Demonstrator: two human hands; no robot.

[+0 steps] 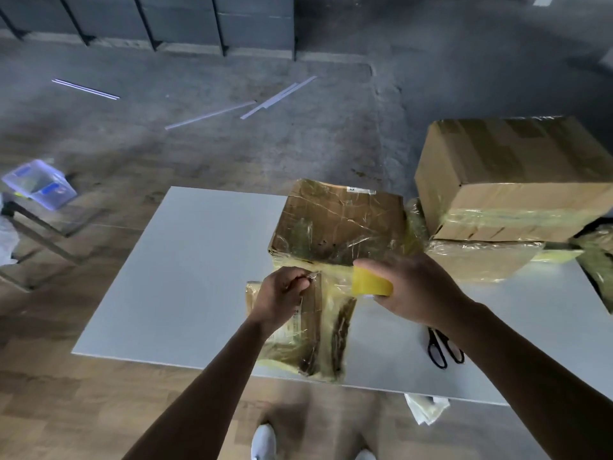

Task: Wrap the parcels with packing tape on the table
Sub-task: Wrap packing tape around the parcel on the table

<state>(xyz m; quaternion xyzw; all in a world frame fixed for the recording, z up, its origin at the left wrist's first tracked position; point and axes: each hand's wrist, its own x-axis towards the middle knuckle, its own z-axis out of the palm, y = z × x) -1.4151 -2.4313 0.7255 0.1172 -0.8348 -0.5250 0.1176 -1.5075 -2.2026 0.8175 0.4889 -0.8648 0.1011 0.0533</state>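
A flat cardboard parcel, shiny with yellowish tape, lies at the white table's near edge. My left hand pinches the free end of the clear tape over the parcel's top left. My right hand grips a yellow roll of packing tape just right of the parcel, and a short stretch of tape runs between the two hands. Behind the flat parcel stands a taped brown box.
A large cardboard box sits on a flatter wrapped parcel at the table's right. Black scissors lie on the table under my right forearm. A clear plastic bin rests on a frame at the left. My shoes show below.
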